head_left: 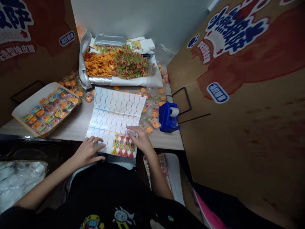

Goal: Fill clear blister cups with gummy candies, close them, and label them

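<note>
Sheet: paper sheet [114, 117] with wavy coloured lines, printed cartoon strips at its near end, lying flat on the pale wood-grain surface [73, 125]
Left hand [88, 152]: half-curled on the near left edge; grip unclear
Right hand [140, 140]: open, fingertips resting on the sheet
Left: cardboard tray [28, 101] of candy packets
Right: blue tape dispenser [168, 117]

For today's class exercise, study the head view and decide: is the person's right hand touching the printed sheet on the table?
Touching. The head view shows the right hand with its fingertips resting on the lower right part of the printed sheet.
</note>
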The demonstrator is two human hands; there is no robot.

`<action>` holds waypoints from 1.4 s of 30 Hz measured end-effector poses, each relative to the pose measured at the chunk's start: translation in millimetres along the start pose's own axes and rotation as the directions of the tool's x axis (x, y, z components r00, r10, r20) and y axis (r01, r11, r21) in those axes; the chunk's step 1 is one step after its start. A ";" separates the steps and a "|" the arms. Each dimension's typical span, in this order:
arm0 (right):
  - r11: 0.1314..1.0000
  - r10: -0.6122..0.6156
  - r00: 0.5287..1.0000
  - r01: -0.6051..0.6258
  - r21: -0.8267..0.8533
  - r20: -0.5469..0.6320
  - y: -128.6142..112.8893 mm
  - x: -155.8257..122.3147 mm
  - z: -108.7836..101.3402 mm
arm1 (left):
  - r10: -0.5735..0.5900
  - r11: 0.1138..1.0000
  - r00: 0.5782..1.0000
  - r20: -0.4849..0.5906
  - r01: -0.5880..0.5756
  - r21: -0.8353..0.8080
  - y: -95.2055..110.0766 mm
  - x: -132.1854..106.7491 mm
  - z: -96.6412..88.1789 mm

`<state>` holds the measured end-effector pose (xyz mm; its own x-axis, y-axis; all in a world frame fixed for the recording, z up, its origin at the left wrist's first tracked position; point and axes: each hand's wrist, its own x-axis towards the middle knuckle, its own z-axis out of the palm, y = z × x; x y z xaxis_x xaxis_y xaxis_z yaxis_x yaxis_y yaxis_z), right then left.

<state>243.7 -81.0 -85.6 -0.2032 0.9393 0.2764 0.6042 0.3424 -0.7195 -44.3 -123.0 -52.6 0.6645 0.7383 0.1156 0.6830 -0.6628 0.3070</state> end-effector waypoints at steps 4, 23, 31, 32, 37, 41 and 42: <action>0.976 -0.068 0.981 0.103 -0.190 0.183 4.7 8.1 39.1 | -0.032 0.999 0.999 -0.007 0.032 -0.026 -25.3 38.2 34.3; 0.897 -0.145 0.986 0.167 -0.410 0.083 -5.6 -1.4 78.9 | -0.213 0.960 0.976 -0.038 0.217 0.180 -17.1 56.8 54.5; 0.933 -0.320 0.944 0.329 -0.148 0.079 -3.2 3.0 51.6 | -0.203 0.961 0.979 -0.026 0.204 0.186 -23.4 56.7 55.6; 0.948 -0.309 0.950 0.312 -0.067 0.044 -2.9 1.0 43.3 | -0.203 0.963 0.979 -0.026 0.204 0.178 -23.1 56.1 56.4; 0.935 0.105 0.857 0.089 0.345 -0.505 8.6 -9.6 -7.5 | -0.249 0.963 0.965 -0.081 0.256 0.090 -17.8 58.8 65.8; 0.813 0.363 0.685 0.099 0.574 -0.632 14.6 2.1 -26.7 | -0.387 0.921 0.884 -0.263 0.381 -0.078 -39.5 86.4 47.0; 0.788 0.402 0.695 0.070 0.612 -0.597 13.4 7.7 -25.2 | -0.453 0.890 0.842 -0.294 0.443 -0.103 -51.7 97.7 34.9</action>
<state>269.6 -69.7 -77.1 0.5614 0.7778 0.2827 -0.0099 0.3479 -0.9375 -4.1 -21.0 -90.1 0.1607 0.9585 0.2356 0.8715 -0.2499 0.4220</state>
